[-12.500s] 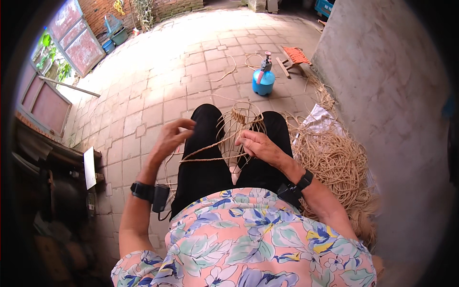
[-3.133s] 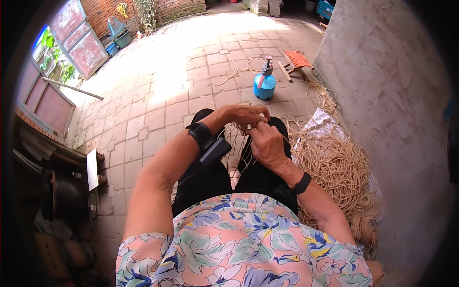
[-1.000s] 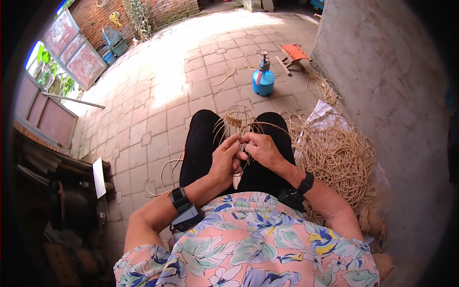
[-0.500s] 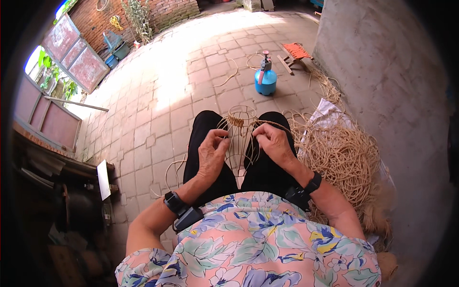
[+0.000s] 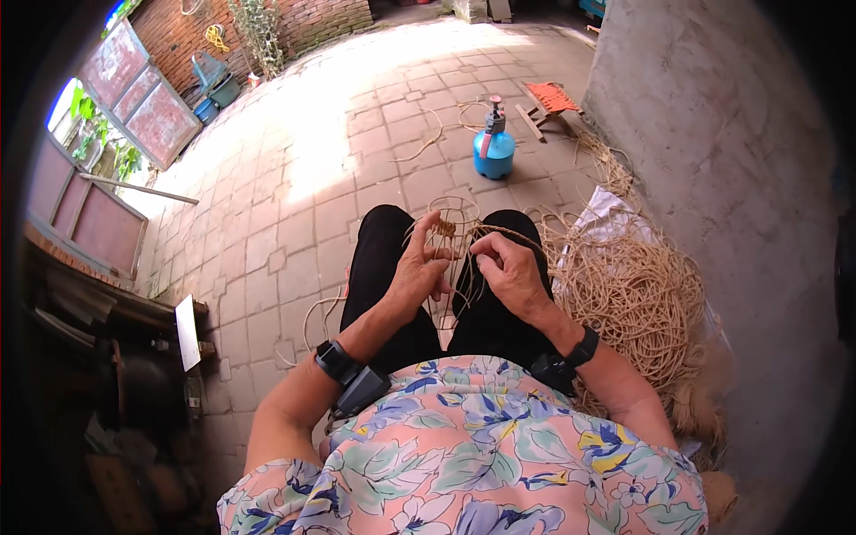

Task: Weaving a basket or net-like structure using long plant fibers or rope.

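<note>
A wire frame [image 5: 462, 200] with a round ring and long thin ribs stands between my knees. Tan cord [image 5: 445, 229] is wound in a short woven band on its far side. My left hand [image 5: 419, 272] is at the frame's left, index finger stretched up beside the band and the other fingers apart, partly bent among the ribs. At the right side, my right hand [image 5: 508, 267] has thumb and forefinger pinched on a strand of cord [image 5: 513, 233] that runs off right over my knee. The exact pinch point is partly hidden by the fingers.
A big tangled heap of tan cord [image 5: 633, 312] lies at my right on a white sack [image 5: 606, 212], by a grey wall [image 5: 713, 134]. Ahead stand a blue pump sprayer [image 5: 494, 153] and a small stool with an orange seat [image 5: 553, 97]. Shelving with clutter [image 5: 134, 357] is at left.
My left hand has moved up and right towards the woven band, its pinch loosened and the index finger now extended. My right hand stays almost where it was.
</note>
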